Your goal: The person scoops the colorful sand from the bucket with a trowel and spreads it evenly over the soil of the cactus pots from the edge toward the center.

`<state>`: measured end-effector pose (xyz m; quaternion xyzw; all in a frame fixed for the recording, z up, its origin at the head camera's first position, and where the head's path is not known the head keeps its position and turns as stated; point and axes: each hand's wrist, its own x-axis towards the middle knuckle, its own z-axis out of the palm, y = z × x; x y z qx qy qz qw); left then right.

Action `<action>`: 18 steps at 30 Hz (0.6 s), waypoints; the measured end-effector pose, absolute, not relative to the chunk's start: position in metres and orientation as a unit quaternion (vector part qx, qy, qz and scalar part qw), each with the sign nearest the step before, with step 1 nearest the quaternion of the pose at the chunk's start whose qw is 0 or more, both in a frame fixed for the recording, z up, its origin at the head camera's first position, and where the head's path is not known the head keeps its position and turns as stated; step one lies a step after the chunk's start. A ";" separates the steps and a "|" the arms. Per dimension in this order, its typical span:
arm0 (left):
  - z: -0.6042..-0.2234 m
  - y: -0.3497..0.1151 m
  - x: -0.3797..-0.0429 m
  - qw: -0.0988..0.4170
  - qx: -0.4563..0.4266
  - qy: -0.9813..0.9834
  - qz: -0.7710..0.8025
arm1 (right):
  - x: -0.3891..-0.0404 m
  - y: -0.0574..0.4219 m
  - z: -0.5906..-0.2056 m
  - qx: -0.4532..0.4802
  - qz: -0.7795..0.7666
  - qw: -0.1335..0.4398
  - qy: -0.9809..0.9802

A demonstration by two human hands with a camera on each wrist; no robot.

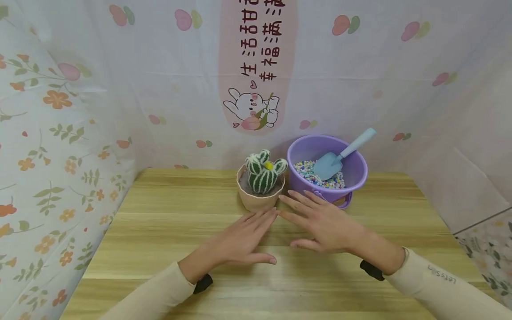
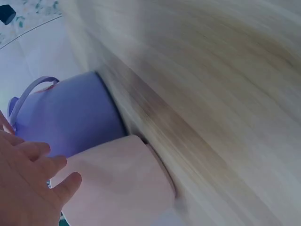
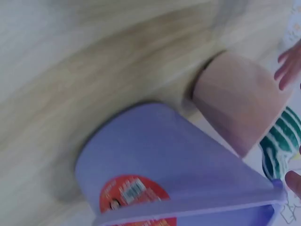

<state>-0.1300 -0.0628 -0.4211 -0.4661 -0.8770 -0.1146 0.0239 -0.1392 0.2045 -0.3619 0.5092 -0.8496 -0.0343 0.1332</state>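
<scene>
A knitted-looking green and white cactus [image 1: 262, 178] with a yellow bud stands in a pale peach pot [image 1: 256, 202] at the back of the table. My left hand [image 1: 244, 242] is stretched out in front of the pot, palm down, fingers straight, fingertips right at its lower side. From the other side, my right hand [image 1: 330, 226] reaches with spread fingers between the pot and a purple bucket [image 1: 298, 183]. Both hands are without any object. In the left wrist view, fingers [image 2: 66, 188] overlap the pot's wall [image 2: 122, 183].
Small multicoloured beads [image 1: 306, 169] lie in the bucket, with a light blue toy shovel [image 1: 329, 166] leaning out over its rim. The bucket's handle hangs at its front, near a red label [image 3: 110, 190]. Behind the wooden table [image 1: 168, 231] hangs a printed cloth [image 1: 180, 89].
</scene>
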 end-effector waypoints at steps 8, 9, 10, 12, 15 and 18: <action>-0.423 -0.048 -0.132 0.005 -0.431 -0.878 -0.206 | -0.147 0.211 -0.339 0.493 -0.043 0.153 -0.855; -0.423 -0.046 -0.132 0.003 -0.425 -0.879 -0.216 | -0.148 0.212 -0.336 0.492 -0.045 0.156 -0.856; -0.423 -0.045 -0.132 -0.001 -0.415 -0.881 -0.225 | -0.150 0.213 -0.334 0.490 -0.046 0.159 -0.856; -0.424 -0.040 -0.132 -0.005 -0.392 -0.884 -0.255 | -0.154 0.216 -0.329 0.485 -0.049 0.163 -0.858; -0.424 -0.031 -0.133 -0.008 -0.356 -0.885 -0.301 | -0.161 0.219 -0.325 0.470 -0.049 0.157 -0.867; -0.424 -0.021 -0.135 -0.008 -0.331 -0.882 -0.335 | -0.169 0.220 -0.322 0.450 -0.049 0.141 -0.880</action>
